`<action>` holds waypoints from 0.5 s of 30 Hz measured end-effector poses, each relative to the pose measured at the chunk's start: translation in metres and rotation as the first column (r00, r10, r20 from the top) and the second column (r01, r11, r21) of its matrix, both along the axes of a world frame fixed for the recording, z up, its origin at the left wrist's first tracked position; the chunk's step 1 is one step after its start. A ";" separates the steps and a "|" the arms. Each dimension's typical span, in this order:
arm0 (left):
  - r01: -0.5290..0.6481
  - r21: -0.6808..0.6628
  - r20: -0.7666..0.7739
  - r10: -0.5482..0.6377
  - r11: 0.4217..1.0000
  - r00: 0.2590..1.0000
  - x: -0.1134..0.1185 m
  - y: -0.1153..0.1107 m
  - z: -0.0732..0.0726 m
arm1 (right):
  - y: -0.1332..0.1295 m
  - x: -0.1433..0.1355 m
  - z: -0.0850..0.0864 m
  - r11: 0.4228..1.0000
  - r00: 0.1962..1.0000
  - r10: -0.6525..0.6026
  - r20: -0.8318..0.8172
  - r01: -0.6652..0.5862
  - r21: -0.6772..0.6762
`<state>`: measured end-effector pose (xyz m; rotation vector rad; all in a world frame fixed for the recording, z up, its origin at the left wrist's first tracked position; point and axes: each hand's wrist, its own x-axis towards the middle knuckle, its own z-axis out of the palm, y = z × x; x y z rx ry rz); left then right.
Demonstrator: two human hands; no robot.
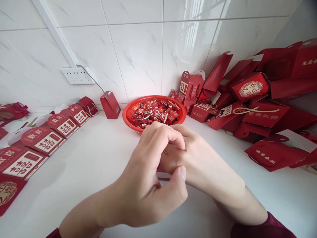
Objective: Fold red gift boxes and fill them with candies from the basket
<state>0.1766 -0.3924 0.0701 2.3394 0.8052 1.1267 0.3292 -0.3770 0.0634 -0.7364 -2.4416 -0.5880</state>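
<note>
Both hands meet over the white table, in front of a red basket of red-wrapped sweets. My left hand crosses in front, its fingers bent and its thumb and fingertips touching the back of my right hand. My right hand lies behind it, largely covered, and its fingers are hidden. Whether it holds something does not show. Below the hands, a small part of a red object peeks out, mostly hidden.
At the left, red gift boxes stand in a row. A lone red box stands near the wall socket. Many red boxes are heaped at the right, beside an upright handled box. The white table meets a tiled wall.
</note>
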 end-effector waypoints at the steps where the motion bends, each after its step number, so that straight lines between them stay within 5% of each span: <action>1: 0.010 -0.039 -0.012 -0.010 0.999 1.000 -0.004 0.003 0.002 | 0.002 0.000 0.000 1.000 1.000 -0.020 0.012 0.020 0.013; 5: 0.024 -0.027 0.137 -0.020 0.999 0.990 -0.027 0.027 0.010 | 0.017 0.008 0.000 0.995 0.987 -0.095 -0.127 0.097 0.010; 8: -0.056 0.082 0.307 0.028 0.995 0.951 -0.043 0.048 0.013 | 0.028 0.020 0.002 0.985 0.923 -0.146 -0.355 0.103 -0.139; 15: -0.115 -0.077 -0.036 0.113 0.990 0.993 -0.042 0.059 0.012 | 0.036 0.033 0.008 0.915 0.717 -0.105 -0.689 -0.202 -0.350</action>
